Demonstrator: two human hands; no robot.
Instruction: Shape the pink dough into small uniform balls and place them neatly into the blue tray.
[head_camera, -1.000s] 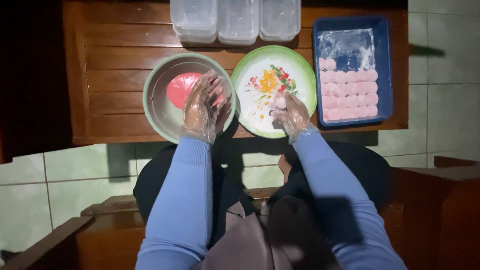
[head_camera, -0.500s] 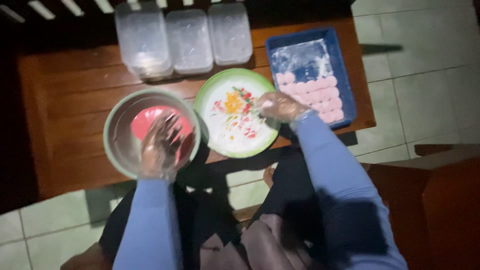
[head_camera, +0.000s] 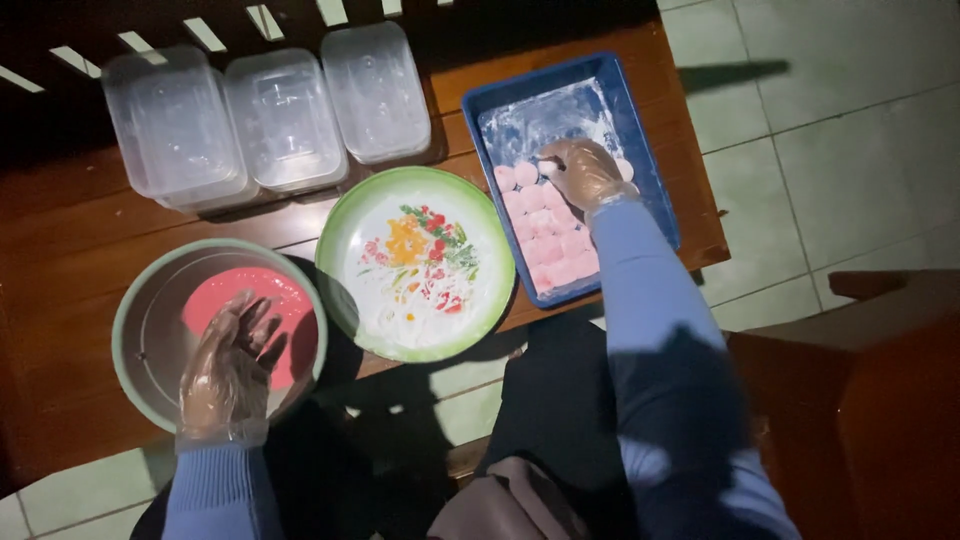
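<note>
Both my hands wear thin clear plastic gloves over blue sleeves. My left hand hovers with fingers spread over a metal bowl that holds pink dough. My right hand reaches into a blue tray dusted with white flour, its fingertips pinched at a pink dough ball at the top of several rows of such balls. Between bowl and tray lies a green-rimmed plate with a flower pattern and smears of flour.
Three clear plastic containers stand in a row at the back of the wooden table. Pale floor tiles lie to the right. A dark wooden chair edge is at lower right, and my lap lies below the table's front edge.
My right hand has gone from the plate's right edge into the blue tray, among the pink balls. My left hand stays over the bowl. The view has shifted left and tilted.
</note>
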